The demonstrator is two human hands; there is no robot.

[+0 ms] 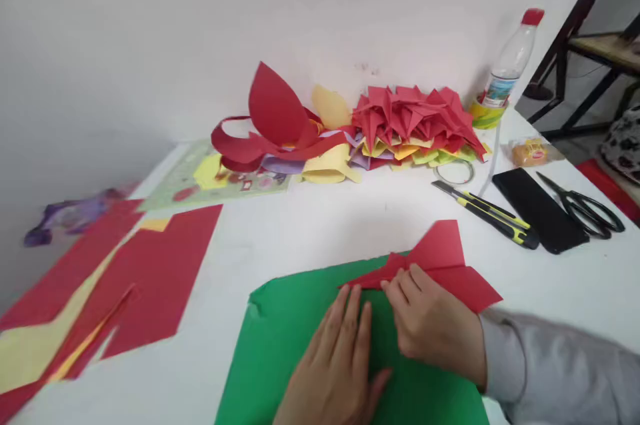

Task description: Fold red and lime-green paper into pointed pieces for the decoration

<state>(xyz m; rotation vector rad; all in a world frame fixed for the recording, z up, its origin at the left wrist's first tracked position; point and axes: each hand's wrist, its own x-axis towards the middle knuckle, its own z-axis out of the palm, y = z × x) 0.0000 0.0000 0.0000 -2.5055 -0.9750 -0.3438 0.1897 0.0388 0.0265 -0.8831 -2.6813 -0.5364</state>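
Observation:
A folded red paper [440, 248] with a narrow pointed end to the left and two wide flaps to the right lies on a green sheet [290, 325]. My right hand [435, 322] has its fingers curled and pressed together on the paper's lower middle edge. Flat on the green sheet, my left hand [333, 358] has its fingers stretched out, their tips at the narrow end of the red paper. Its thumb sticks out to the side.
Red and yellow sheets [165, 278] lie at left. Along the wall are red paper shapes [280, 112] and a cluster of folded red pieces [415, 112]. At right are a bottle [510, 65], a box cutter [485, 212], a black phone-like slab [537, 208] and scissors [580, 205].

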